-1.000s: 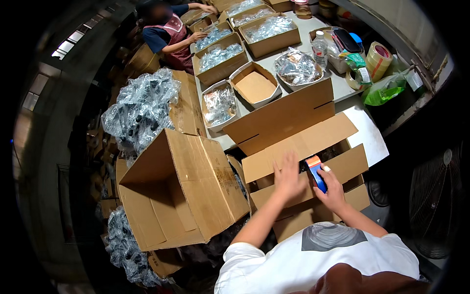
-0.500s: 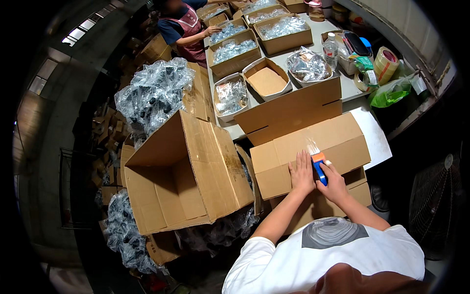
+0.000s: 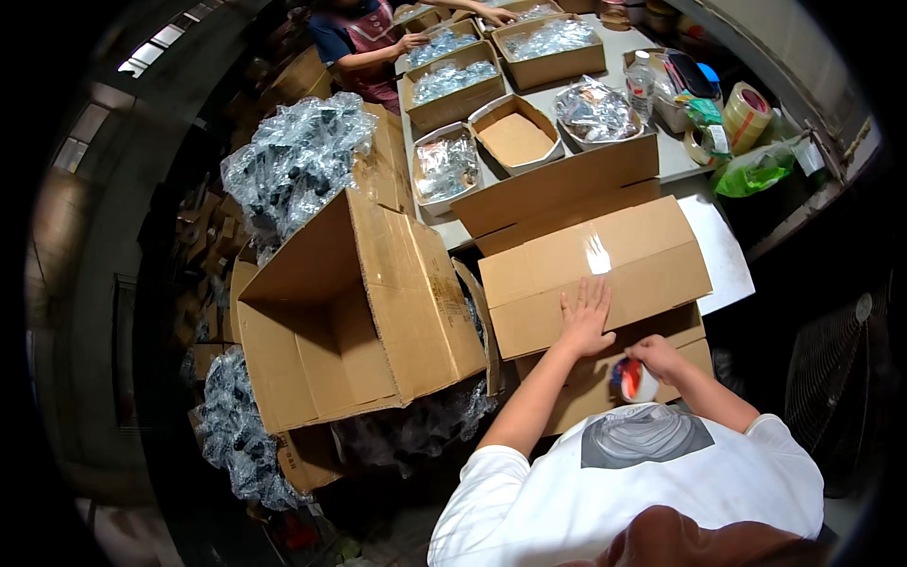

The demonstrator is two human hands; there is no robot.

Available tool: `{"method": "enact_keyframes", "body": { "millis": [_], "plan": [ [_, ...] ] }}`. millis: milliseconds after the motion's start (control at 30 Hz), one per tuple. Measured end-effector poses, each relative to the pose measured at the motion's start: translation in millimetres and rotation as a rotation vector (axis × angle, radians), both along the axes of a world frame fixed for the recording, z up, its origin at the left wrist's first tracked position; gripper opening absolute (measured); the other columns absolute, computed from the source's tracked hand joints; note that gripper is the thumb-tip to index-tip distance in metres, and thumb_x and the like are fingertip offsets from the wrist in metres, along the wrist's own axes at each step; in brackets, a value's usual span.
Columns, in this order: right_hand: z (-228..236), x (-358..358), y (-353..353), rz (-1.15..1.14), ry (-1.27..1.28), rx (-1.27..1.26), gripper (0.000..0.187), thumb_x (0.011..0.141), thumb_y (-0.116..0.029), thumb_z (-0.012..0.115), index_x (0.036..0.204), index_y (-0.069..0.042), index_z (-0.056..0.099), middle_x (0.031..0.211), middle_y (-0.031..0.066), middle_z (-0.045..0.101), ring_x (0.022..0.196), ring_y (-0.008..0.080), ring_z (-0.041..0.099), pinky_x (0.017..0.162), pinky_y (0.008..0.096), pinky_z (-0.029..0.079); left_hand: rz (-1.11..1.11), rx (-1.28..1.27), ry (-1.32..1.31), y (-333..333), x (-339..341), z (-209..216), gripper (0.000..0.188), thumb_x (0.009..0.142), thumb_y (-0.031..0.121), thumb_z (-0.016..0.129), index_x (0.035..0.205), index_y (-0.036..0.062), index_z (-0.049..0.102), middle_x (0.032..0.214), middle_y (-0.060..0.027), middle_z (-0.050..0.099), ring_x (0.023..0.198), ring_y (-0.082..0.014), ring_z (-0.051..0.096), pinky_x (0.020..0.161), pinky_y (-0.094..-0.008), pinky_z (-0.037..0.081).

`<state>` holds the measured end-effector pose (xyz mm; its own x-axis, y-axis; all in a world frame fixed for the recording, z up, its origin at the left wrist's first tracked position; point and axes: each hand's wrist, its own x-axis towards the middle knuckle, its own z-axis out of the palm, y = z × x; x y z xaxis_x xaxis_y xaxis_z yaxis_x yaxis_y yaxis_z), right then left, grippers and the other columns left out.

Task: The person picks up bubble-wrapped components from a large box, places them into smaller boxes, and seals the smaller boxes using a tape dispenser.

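Before me lies a brown cardboard box (image 3: 529,317) with its top flaps folded down along a seam. A short, shiny strip of clear tape (image 3: 596,249) crosses that seam. My left hand (image 3: 588,319) rests flat on the box just below the strip, its fingers spread. Closer to my body, my right hand (image 3: 656,356) is closed round a tape dispenser (image 3: 635,380) with blue and orange-red parts and a pale roll. The dispenser is blurred, and its grip is partly hidden by the fingers.
A large open carton (image 3: 350,331) stands tilted at left, beside a heap of plastic-wrapped items (image 3: 298,170). Across the table (image 3: 666,156) are boxes of bagged parts (image 3: 553,52), a water bottle (image 3: 640,90) and tape rolls (image 3: 744,115). A co-worker (image 3: 364,47) handles boxes at the far left.
My right hand has drawn the tape dispenser off the box top toward my body and turned it. The tape strip now shows fully. My left hand stays flat, its fingers spread wider.
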<state>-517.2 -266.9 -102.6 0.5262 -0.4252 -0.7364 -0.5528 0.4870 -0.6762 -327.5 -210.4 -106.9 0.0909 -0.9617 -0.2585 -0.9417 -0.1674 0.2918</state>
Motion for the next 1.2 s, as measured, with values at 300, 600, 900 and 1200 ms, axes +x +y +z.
{"method": "enact_keyframes", "body": {
  "millis": [300, 600, 900, 1200],
  "plan": [
    [40.4, 80.9, -54.4, 0.418, -0.167, -1.470, 0.041, 0.070, -0.013, 0.068, 0.108, -0.002, 0.058, 0.122, 0.0145, 0.051, 0.102, 0.0336, 0.053, 0.083, 0.0402, 0.044, 0.252, -0.249, -0.412, 7.5, -39.8, -39.8, 0.065, 0.085, 0.031, 0.052, 0.142, 0.0089, 0.030, 0.151, -0.0060, 0.019, 0.139, -0.0225, 0.017, 0.102, -0.0600, 0.021],
    [20.3, 249.8, -111.8, 1.010, -0.240, -1.336, 0.048, 0.074, -0.029, 0.067, 0.114, -0.004, 0.057, 0.115, 0.0188, 0.054, 0.108, 0.0357, 0.049, 0.090, 0.0433, 0.043, 1.585, -0.946, 0.470, 71.2, -60.2, -99.1, 0.104, 0.073, 0.040, 0.075, 0.141, -0.0038, 0.009, 0.141, -0.0300, 0.013, 0.130, -0.0425, 0.017, 0.108, -0.0500, 0.015],
    [-17.6, 354.5, -124.6, 1.226, -0.133, 0.008, 0.027, 0.081, -0.023, 0.071, 0.100, -0.005, 0.065, 0.090, -0.0013, 0.067, 0.081, 0.0086, 0.060, 0.077, 0.0239, 0.048, 1.984, -0.845, 0.949, 31.2, -20.9, -87.5, 0.076, 0.083, 0.065, 0.050, 0.069, -0.0097, 0.046, 0.069, -0.0140, 0.049, 0.068, -0.0208, 0.044, 0.067, -0.0379, 0.043],
    [-41.3, 333.7, -114.9, 1.428, -0.782, -1.086, 0.026, 0.077, -0.012, 0.063, 0.103, -0.007, 0.062, 0.100, 0.0109, 0.059, 0.076, 0.0230, 0.060, 0.075, 0.0336, 0.048, 2.198, -0.757, 0.691, 36.4, -23.9, -84.8, 0.089, 0.074, 0.037, 0.073, 0.134, -0.0029, 0.022, 0.131, -0.0279, 0.033, 0.120, -0.0372, 0.037, 0.100, -0.0448, 0.032]
  ]
}}
